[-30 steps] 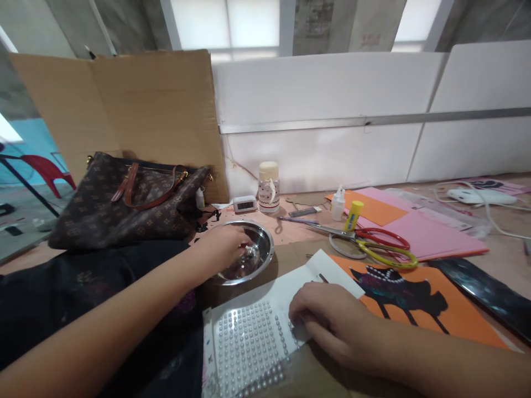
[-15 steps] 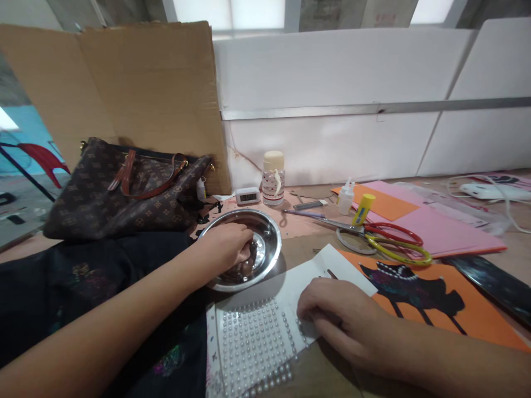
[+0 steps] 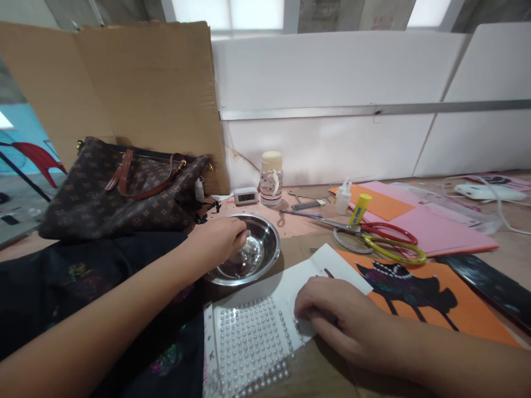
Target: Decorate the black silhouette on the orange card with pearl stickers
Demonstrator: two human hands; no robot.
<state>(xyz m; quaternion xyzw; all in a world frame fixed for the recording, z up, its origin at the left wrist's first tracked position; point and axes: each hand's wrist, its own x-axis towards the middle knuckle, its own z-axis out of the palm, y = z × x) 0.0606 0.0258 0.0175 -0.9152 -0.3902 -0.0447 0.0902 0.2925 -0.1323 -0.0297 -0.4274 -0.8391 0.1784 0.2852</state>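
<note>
My left hand (image 3: 226,237) is over the left side of a shiny metal bowl (image 3: 276,249), its fingertips pinched together. Whatever they hold, if anything, is too small to make out. My right hand (image 3: 340,309) rests, fingers curled, on a white sheet (image 3: 286,290) bearing rows of pearl stickers (image 3: 249,331). Thin dark tips (image 3: 328,273) show just beyond its knuckles; the inside of the hand is hidden. Right of it lies orange paper (image 3: 477,304) with a black cutout (image 3: 415,287) partly edged in white pearls.
Behind are scissors (image 3: 373,237), a glue stick (image 3: 360,209), a small squeeze bottle (image 3: 343,198), a digital clock (image 3: 246,196) and a patterned bottle (image 3: 271,179). A brown handbag (image 3: 120,193) and dark cloth (image 3: 136,320) lie left. Pink paper (image 3: 448,226) lies right.
My left hand has lifted a little and drawn back left from the inside of the bowl, fingers still pinched. My right hand has stayed in place on the sheet.
</note>
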